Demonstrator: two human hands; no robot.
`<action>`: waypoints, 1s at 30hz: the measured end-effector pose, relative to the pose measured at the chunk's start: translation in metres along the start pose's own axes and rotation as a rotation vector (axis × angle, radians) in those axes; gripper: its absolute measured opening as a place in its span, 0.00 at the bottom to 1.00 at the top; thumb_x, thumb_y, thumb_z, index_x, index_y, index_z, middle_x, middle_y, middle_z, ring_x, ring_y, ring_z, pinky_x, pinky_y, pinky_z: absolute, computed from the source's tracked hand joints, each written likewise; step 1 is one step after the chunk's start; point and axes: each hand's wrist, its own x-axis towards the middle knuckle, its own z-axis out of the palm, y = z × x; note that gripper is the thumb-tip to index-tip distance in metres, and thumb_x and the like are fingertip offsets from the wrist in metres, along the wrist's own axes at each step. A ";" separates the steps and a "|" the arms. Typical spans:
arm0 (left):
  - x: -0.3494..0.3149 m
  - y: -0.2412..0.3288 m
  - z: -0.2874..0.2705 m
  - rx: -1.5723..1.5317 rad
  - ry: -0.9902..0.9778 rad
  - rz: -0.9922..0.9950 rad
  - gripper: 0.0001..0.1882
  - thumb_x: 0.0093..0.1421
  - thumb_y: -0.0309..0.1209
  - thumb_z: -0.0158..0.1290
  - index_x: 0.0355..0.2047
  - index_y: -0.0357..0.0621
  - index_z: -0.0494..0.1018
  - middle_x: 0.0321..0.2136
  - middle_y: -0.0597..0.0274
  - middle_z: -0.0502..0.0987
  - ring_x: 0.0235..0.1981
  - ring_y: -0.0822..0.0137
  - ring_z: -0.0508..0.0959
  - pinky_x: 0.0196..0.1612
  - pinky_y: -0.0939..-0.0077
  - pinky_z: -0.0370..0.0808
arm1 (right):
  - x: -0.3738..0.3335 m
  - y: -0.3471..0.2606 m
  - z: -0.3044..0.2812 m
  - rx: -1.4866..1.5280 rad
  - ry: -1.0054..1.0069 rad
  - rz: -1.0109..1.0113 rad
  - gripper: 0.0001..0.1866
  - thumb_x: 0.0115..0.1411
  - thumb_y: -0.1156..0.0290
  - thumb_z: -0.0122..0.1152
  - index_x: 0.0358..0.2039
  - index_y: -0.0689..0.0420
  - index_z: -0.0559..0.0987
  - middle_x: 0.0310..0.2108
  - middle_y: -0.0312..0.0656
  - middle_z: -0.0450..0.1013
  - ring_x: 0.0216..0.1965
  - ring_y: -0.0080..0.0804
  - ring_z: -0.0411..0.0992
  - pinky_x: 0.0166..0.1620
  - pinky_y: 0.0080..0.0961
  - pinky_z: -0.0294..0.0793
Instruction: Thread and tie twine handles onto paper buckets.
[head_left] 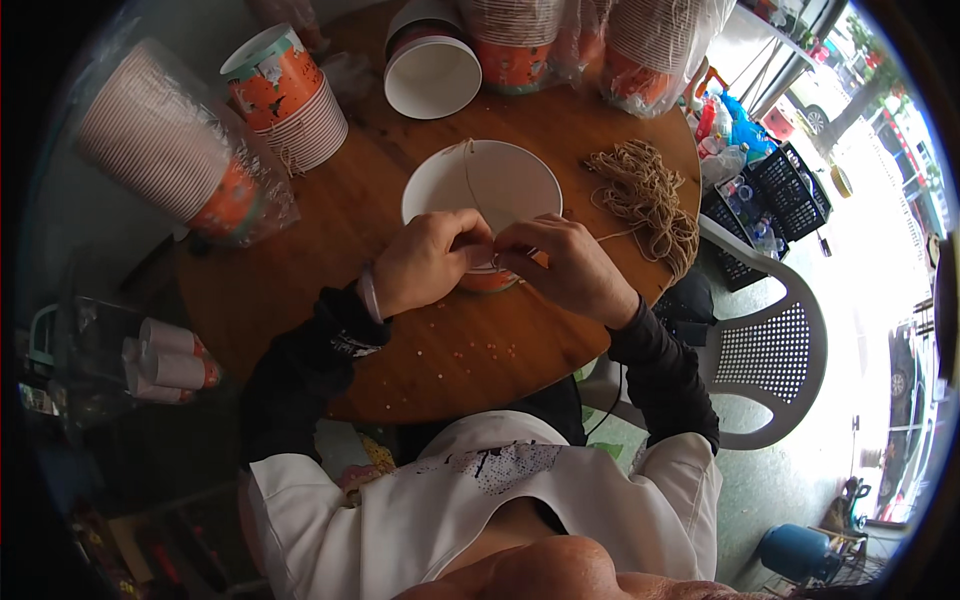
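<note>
A white-lined paper bucket (515, 180) with an orange outside stands on the table in front of me. A thin string (470, 180) hangs from its far rim and runs down inside toward my hands. My left hand (425, 262) is closed in a pinch at the near rim. Close beside it, my right hand (572, 265) also pinches at that rim, its fingertips almost meeting the left ones. A small bit of string shows between them; the fingers partly hide it. From beside my right hand, a strand leads to a loose heap of tan twine (645, 200) on the right.
A round wooden table (300, 290) carries stacked orange buckets (290, 100) at far left, a bagged stack (160, 140) at left, a bucket on its side (432, 78) and more bagged stacks (650, 50) at the back. A grey plastic chair (765, 350) and black crates (790, 185) stand right.
</note>
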 end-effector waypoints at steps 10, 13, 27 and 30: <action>-0.006 -0.017 0.007 -0.107 0.243 0.198 0.03 0.64 0.25 0.54 0.36 0.38 0.71 0.29 0.58 0.78 0.30 0.68 0.78 0.36 0.75 0.75 | 0.003 -0.014 0.011 -0.046 0.003 0.138 0.06 0.56 0.71 0.64 0.34 0.55 0.82 0.28 0.38 0.78 0.34 0.35 0.72 0.43 0.30 0.73; -0.005 -0.021 0.004 -0.109 0.298 0.254 0.04 0.64 0.26 0.54 0.35 0.39 0.72 0.29 0.58 0.78 0.31 0.68 0.78 0.37 0.76 0.74 | 0.005 -0.015 0.007 -0.007 -0.051 0.175 0.05 0.57 0.71 0.63 0.33 0.57 0.81 0.27 0.39 0.78 0.35 0.35 0.73 0.43 0.29 0.73; -0.017 -0.012 0.005 0.485 0.070 0.401 0.19 0.54 0.39 0.64 0.41 0.44 0.73 0.34 0.61 0.80 0.39 0.60 0.80 0.59 0.57 0.65 | -0.008 -0.021 -0.004 -0.310 -0.108 -0.043 0.19 0.50 0.74 0.66 0.43 0.56 0.72 0.41 0.43 0.71 0.49 0.47 0.68 0.53 0.38 0.68; -0.020 -0.008 0.011 0.570 0.128 0.405 0.21 0.53 0.38 0.65 0.43 0.44 0.72 0.35 0.61 0.80 0.38 0.60 0.80 0.59 0.58 0.64 | -0.011 -0.022 -0.004 -0.326 -0.083 -0.064 0.18 0.51 0.73 0.65 0.43 0.56 0.71 0.41 0.44 0.71 0.49 0.48 0.68 0.53 0.38 0.69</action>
